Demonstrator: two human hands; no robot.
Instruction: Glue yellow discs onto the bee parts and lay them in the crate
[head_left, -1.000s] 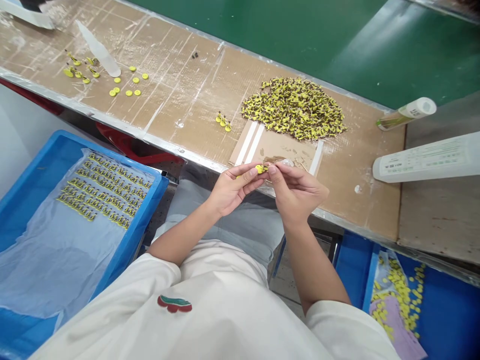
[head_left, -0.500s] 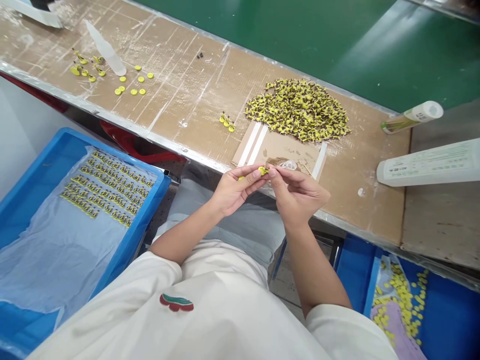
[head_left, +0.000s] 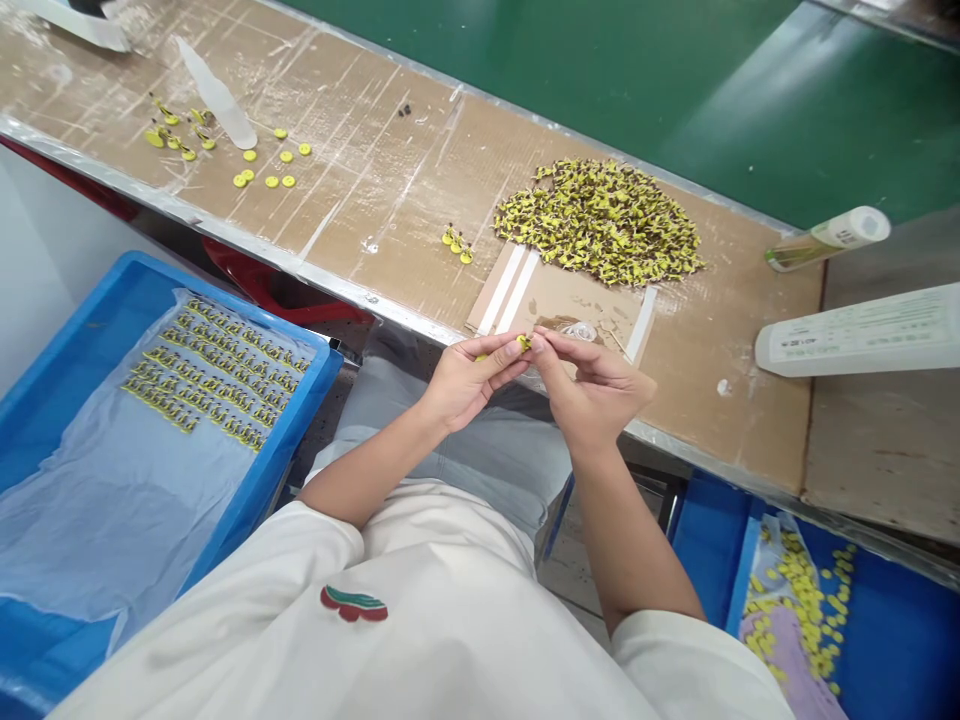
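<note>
My left hand (head_left: 469, 388) and my right hand (head_left: 596, 395) meet at the table's front edge, both closed in a pinch. Between their fingertips is a small yellow figurine (head_left: 523, 342), mostly covered by the fingers. A second bit of yellow shows by the left index finger, too small to name. Just beyond lies a cardboard pad (head_left: 499, 290) with white strips and a clear glossy blob (head_left: 581, 330). A big pile of yellow and dark brown figurines (head_left: 600, 220) rests behind it. Several finished-looking figurines on yellow round bases (head_left: 457, 245) stand left of the pile.
Yellow discs (head_left: 271, 182) and a white pointed bottle (head_left: 216, 95) lie at the far left. White bottles (head_left: 862, 330) are at the right. A blue tray (head_left: 300, 380) at lower left holds rows of figurines on a cloth. A blue bin (head_left: 892, 610) at lower right has loose yellow discs.
The hands stay together at the same place, with the right fingertips shifted slightly left over the figurine, hiding more of it. The view has moved very slightly.
</note>
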